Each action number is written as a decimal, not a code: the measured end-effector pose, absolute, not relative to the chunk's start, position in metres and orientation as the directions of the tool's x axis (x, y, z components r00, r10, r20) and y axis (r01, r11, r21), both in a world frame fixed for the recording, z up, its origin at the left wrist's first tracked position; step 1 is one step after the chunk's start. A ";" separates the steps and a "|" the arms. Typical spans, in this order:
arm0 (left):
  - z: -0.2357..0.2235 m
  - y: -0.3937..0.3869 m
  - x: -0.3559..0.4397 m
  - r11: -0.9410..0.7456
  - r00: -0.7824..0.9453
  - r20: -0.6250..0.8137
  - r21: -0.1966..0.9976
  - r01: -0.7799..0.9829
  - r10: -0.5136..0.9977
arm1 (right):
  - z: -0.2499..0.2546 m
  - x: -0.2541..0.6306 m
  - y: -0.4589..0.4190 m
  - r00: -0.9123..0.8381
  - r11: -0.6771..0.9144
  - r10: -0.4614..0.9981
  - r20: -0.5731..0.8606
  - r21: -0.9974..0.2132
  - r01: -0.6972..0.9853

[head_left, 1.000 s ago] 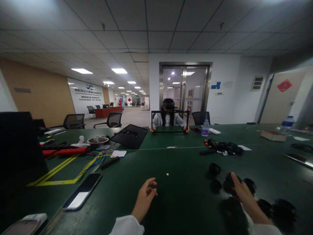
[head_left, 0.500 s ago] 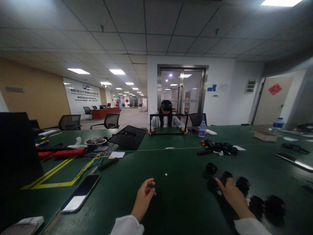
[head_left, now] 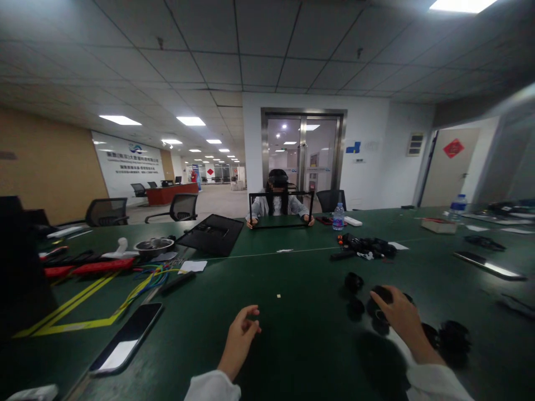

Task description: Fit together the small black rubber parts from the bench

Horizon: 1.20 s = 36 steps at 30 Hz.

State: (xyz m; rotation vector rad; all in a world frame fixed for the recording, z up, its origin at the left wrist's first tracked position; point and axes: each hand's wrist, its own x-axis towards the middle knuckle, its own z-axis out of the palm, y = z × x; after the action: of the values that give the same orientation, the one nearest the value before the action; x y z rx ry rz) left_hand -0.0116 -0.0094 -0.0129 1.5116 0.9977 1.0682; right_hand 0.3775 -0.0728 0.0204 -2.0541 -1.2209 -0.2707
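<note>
My left hand (head_left: 242, 338) hovers above the green table, palm turned inward. Its fingers are curled loosely, thumb and forefinger apart, with nothing between them. A small pale square (head_left: 278, 296) lies on the table beyond it. At the right, my right hand (head_left: 403, 320) has thumb and fingers around a black round part (head_left: 381, 293), short and cylindrical; its exact kind is too dark to tell. Similar black round parts stand close by: one farther back (head_left: 354, 282), one in front of that (head_left: 355, 308), and a larger one (head_left: 455, 336) right of my wrist.
Across the table (head_left: 309, 267) a person holds up a black rectangular frame (head_left: 282, 226). A phone (head_left: 127, 338), coloured wires (head_left: 148, 287), a metal bowl (head_left: 154, 247) and a black panel (head_left: 213, 234) lie leftward. A water bottle (head_left: 338, 217) and black tangled gear (head_left: 368, 247) are rightward.
My right hand has moved left and closed around one of the black round parts. My left hand keeps its pose. The view has turned slightly right.
</note>
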 end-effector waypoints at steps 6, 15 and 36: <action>-0.014 -0.009 -0.013 -0.173 0.286 0.142 0.981 0.084 0.947 | 0.032 0.389 -0.088 0.429 -0.272 0.848 0.313 -0.438 0.857; -0.018 -0.006 -0.015 -0.172 0.292 0.135 0.980 0.102 0.947 | 0.028 0.385 -0.091 0.361 -0.279 0.906 0.220 -0.330 0.902; -0.016 -0.007 -0.014 -0.169 0.286 0.137 0.982 0.087 0.948 | 0.017 0.440 -0.161 0.557 -0.676 0.365 0.746 -0.199 0.709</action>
State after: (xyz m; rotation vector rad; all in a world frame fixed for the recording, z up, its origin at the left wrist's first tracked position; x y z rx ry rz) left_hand -0.0140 -0.0073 -0.0155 1.5250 0.9961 1.0499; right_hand 0.4397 -0.1605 0.0175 -2.3087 -0.8647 -0.9472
